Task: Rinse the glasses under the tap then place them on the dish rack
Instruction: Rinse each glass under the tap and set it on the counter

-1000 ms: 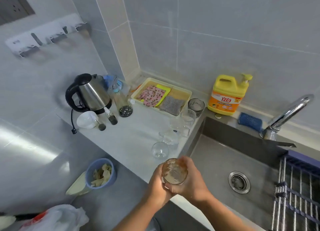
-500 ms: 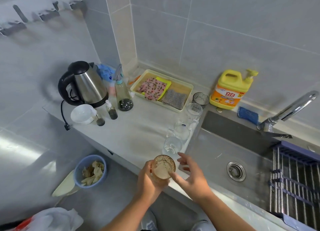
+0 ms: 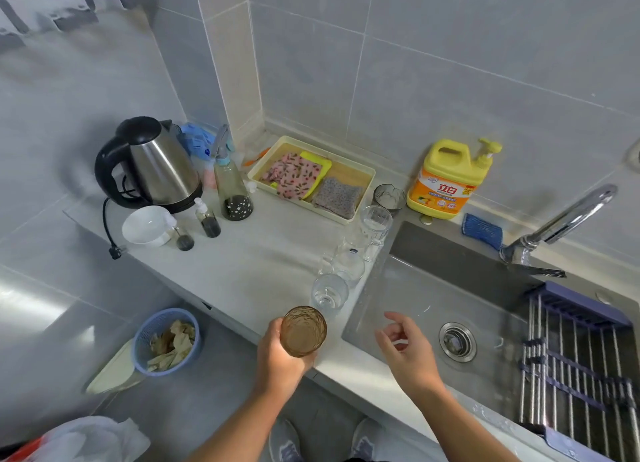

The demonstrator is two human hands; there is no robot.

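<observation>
My left hand [image 3: 277, 356] grips an amber textured glass [image 3: 303, 330], upright, over the counter's front edge. My right hand [image 3: 407, 352] hovers open above the sink's near-left corner, holding nothing. Several clear glasses stand in a row along the sink's left rim: a round one [image 3: 329, 293] closest to me, a stemmed one [image 3: 348, 260], a ribbed one [image 3: 375, 220] and a grey one [image 3: 389, 196] at the back. The tap [image 3: 561, 224] rises at the back right with no water running. The dish rack [image 3: 575, 361] spans the sink's right side.
The steel sink [image 3: 415, 288] has a drain [image 3: 457, 341]. A yellow detergent jug [image 3: 450, 179], blue sponge [image 3: 482, 231], tray of cloths [image 3: 360, 174], kettle [image 3: 152, 163], white bowl [image 3: 145, 226] and small bottles [image 3: 232, 193] crowd the counter. A blue bin [image 3: 166, 340] sits on the floor.
My right hand has let go of the amber glass and moved right over the sink with fingers spread. My left hand alone holds the glass. The view has shifted left.
</observation>
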